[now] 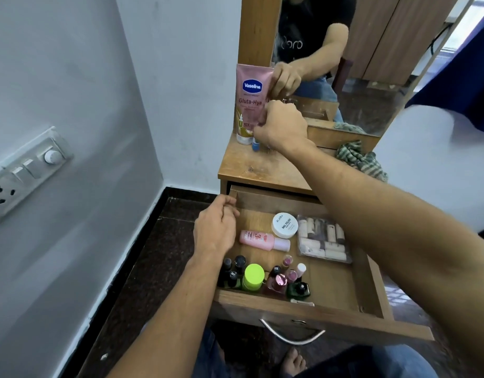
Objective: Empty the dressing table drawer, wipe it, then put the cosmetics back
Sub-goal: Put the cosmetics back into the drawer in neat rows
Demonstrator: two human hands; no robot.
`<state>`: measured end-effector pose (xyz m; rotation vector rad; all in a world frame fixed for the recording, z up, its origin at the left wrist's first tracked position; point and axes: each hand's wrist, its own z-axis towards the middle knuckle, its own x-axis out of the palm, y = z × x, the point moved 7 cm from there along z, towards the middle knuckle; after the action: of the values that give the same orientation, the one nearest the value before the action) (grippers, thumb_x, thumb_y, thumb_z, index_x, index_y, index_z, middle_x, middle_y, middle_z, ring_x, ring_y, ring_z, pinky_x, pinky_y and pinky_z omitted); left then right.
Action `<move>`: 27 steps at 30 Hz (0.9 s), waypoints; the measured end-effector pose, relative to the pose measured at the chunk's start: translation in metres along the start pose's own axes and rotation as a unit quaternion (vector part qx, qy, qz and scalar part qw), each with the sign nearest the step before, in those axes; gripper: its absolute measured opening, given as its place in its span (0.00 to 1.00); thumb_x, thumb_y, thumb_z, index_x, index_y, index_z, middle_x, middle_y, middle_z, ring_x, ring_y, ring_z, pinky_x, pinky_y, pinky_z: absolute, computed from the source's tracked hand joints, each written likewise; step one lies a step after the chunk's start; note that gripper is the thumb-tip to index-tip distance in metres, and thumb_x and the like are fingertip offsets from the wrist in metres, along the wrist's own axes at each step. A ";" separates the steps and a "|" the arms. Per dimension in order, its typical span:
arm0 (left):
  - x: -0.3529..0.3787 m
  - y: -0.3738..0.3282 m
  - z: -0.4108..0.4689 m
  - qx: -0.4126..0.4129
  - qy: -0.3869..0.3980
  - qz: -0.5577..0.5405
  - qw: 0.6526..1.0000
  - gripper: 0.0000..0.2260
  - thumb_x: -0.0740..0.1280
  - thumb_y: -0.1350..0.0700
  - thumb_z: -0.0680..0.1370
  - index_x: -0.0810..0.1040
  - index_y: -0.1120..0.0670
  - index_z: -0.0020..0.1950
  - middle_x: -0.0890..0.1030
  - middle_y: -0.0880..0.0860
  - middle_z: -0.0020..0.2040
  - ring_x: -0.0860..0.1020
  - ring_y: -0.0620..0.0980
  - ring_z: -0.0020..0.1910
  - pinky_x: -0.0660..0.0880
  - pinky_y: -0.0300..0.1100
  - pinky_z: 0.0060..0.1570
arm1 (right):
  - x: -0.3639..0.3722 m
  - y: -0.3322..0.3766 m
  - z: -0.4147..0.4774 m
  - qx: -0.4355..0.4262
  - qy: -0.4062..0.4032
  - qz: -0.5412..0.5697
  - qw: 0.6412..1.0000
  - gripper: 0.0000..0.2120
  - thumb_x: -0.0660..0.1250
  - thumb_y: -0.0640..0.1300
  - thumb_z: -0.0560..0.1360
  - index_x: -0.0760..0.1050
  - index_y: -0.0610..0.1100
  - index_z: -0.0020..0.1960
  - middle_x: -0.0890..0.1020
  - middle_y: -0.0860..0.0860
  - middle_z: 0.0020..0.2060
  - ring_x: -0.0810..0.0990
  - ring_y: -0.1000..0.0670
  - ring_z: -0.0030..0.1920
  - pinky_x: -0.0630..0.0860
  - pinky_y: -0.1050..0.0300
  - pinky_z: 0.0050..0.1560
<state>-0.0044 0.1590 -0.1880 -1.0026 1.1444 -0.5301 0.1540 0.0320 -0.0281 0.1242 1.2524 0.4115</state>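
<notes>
Right arm: stretched from the right edge of the frame up to the centre, forearm bare, crossing above the open drawer (pixel 371 293).
Right hand (pixel 281 126): held over the tabletop (pixel 251 167) with its back to the camera and its fingers curled downward; the fingertips are seen at the top of a small blue bottle (pixel 255 144). Whether the bottle is pinched cannot be told.
Left arm: raised from the bottom centre of the frame.
Left hand (pixel 216 227): set at the drawer's left wall near its rear corner, fingers curled over the top edge, thumb alongside.
Writing: "Vaseline", "Gluta-Hya" and "10X" are read on the pink tube (pixel 250 102); "NAIL POLISH" is read on the lid of the white jar (pixel 284 225). The print on the pink bottle (pixel 264 240) is too small to read.
Drawer: pulled out toward the bottom of the frame, metal handle (pixel 292 335) at lower centre.
Tube: stood upright on its cap just left of the mirror (pixel 371 64), long axis vertical, touching or just beside the blue bottle.
Pink bottle: laid on its side in the drawer, long axis left to right, cap to the right.
Small bottles (pixel 279 282): stood upright along the drawer's front wall, beside a green-lidded jar (pixel 253 276).
Clear case (pixel 322 238): laid flat at the drawer's right rear.
Cloth (pixel 361 159): crumpled at the tabletop's right end.
</notes>
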 end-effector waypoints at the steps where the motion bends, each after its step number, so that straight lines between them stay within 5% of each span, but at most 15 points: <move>1: 0.000 0.000 0.000 -0.001 0.000 0.000 1.000 0.13 0.58 0.59 0.80 0.79 0.45 0.53 0.83 0.39 0.42 0.79 0.46 0.50 0.73 0.45 0.55 | -0.008 0.000 -0.011 -0.010 -0.006 0.016 1.000 0.08 0.71 0.50 0.72 0.82 0.47 0.47 0.84 0.51 0.42 0.82 0.47 0.44 0.78 0.54 0.42; 4: -0.001 -0.001 -0.001 -0.005 -0.001 -0.003 1.000 0.13 0.58 0.59 0.80 0.80 0.46 0.54 0.84 0.40 0.42 0.79 0.47 0.51 0.72 0.43 0.55 | -0.032 -0.003 -0.057 -0.044 -0.009 0.072 0.996 0.04 0.72 0.49 0.69 0.81 0.49 0.41 0.83 0.56 0.37 0.81 0.54 0.40 0.80 0.55 0.42; 8: -0.001 -0.002 -0.001 -0.010 -0.001 -0.002 1.000 0.13 0.58 0.59 0.80 0.80 0.47 0.54 0.84 0.41 0.44 0.79 0.47 0.52 0.72 0.43 0.55 | -0.028 -0.023 -0.130 -0.087 0.082 0.112 0.986 0.03 0.74 0.45 0.69 0.81 0.48 0.41 0.83 0.56 0.35 0.78 0.63 0.34 0.71 0.72 0.36; 13: -0.001 -0.002 -0.002 -0.014 0.001 -0.002 1.000 0.13 0.58 0.60 0.80 0.80 0.46 0.52 0.83 0.39 0.42 0.77 0.45 0.51 0.69 0.41 0.53 | 0.008 -0.057 -0.182 -0.120 0.194 0.095 0.969 0.04 0.76 0.46 0.70 0.82 0.50 0.43 0.82 0.58 0.37 0.76 0.65 0.35 0.66 0.68 0.35; 18: 0.000 -0.001 0.000 -0.014 0.000 0.001 1.000 0.13 0.58 0.59 0.80 0.79 0.44 0.51 0.83 0.38 0.42 0.77 0.44 0.51 0.68 0.41 0.52 | 0.023 -0.061 -0.200 -0.159 0.241 0.044 0.956 0.06 0.76 0.49 0.72 0.83 0.51 0.48 0.84 0.58 0.43 0.74 0.60 0.37 0.76 0.56 0.44; 27: 0.000 -0.001 0.000 -0.004 0.004 0.007 1.000 0.13 0.57 0.59 0.82 0.79 0.46 0.54 0.83 0.39 0.43 0.77 0.44 0.50 0.71 0.44 0.55 | 0.041 -0.052 -0.205 -0.199 0.272 -0.034 0.941 0.05 0.72 0.50 0.72 0.82 0.55 0.49 0.83 0.60 0.44 0.80 0.53 0.47 0.79 0.53 0.46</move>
<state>-0.0048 0.1584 -0.1869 -0.9991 1.1599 -0.5201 -0.0155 -0.0279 -0.1461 -0.4045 1.6806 0.6587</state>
